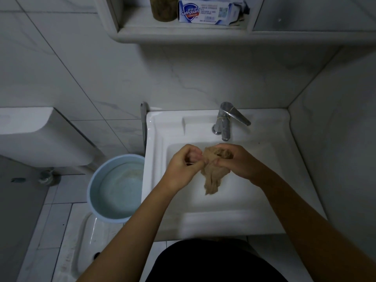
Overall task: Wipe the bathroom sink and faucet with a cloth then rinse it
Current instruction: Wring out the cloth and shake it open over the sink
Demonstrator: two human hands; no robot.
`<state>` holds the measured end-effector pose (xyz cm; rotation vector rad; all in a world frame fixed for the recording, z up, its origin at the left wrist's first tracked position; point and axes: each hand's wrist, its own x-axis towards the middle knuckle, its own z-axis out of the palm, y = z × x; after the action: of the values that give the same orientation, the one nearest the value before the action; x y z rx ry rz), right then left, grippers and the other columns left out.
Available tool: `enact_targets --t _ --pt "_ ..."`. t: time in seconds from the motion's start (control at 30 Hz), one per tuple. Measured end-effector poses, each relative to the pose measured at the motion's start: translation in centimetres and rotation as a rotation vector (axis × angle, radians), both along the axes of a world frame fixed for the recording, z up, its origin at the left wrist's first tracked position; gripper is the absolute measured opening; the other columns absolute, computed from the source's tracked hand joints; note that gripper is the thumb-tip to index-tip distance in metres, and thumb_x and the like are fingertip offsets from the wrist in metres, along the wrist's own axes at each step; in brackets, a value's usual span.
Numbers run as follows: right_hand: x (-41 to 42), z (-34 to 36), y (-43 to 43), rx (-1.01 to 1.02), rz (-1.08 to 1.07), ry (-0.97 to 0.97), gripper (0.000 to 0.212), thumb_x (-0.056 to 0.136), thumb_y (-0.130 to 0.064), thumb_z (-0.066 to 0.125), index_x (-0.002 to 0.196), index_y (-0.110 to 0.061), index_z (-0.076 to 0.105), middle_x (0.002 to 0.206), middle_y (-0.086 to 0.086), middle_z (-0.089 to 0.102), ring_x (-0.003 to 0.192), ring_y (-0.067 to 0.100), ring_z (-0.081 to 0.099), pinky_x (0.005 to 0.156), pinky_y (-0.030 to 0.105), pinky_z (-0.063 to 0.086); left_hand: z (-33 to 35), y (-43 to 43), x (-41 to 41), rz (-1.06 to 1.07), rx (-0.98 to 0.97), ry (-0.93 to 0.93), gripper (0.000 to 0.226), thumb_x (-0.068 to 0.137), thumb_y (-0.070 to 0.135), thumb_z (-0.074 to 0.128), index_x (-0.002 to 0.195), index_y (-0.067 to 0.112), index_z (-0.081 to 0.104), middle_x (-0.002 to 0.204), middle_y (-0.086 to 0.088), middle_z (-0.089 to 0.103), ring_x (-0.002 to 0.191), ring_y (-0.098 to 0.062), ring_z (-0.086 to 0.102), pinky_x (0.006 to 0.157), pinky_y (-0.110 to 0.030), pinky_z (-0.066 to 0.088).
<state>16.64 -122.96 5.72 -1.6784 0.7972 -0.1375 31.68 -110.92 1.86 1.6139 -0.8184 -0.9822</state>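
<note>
The forearms [142, 210] are bare up to the left hand [183, 165] and right hand [236, 161]; a plain black garment [213, 261] shows at bottom centre.

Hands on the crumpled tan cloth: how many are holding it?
2. The left hand pinches the left edge of the crumpled tan cloth; the right hand grips its top, both over the white ceramic sink, below the chrome faucet. No other hand shows.

The white shelf [183, 33] carries a soap box [207, 12] and a brown cup [164, 9]; a blue bucket [90, 180] stands on the floor [30, 251].
</note>
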Motion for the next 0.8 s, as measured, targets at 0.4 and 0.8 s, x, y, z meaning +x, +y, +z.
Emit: enact_targets --t 0.4,0.8 --pt "-0.4 -1.3 -0.8 -0.146 -0.231 -0.038 0.011 0.088 -0.010 0.069 0.098 -0.014 0.071 0.099 0.004 0.073 0.092 0.015 0.071 0.074 0.023 0.058 0.7 -1.1 0.7 -0.054 0.163 0.076 0.014 0.093 0.009 0.067 0.102 0.002 0.075 0.087 -0.009 0.069 0.070 -0.016 0.067 0.060 -0.030 0.062" --pt "-2.5 -1.3 -2.4 -0.708 -0.092 0.188 0.004 0.090 -0.019 0.063 0.087 -0.020 0.065 0.080 -0.008 0.061 0.071 0.002 0.056 0.065 0.015 0.037 0.7 -0.5 1.6 -0.253 0.195 -0.433 0.022 0.080 0.027 0.082 0.093 0.013 0.072 0.076 0.005 0.059 0.062 -0.005 0.049 0.062 -0.019 0.041"
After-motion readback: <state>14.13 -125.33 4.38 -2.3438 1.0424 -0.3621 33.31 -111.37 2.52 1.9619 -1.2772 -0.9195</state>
